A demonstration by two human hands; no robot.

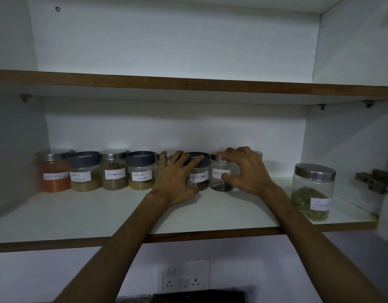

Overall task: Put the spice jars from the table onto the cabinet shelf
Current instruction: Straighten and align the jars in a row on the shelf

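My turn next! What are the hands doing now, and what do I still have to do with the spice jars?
Left hand grips the dark-lidded Black Pepper jar on the cabinet shelf.
Right hand grips the steel-lidded Black Pepper jar beside it.
Done: four labelled jars stand in a row at the left, the Coriander Powder jar nearest the hands. A bigger herb jar stands apart at the right.
Left: let go of both jars. The table is out of view, so check it for more.
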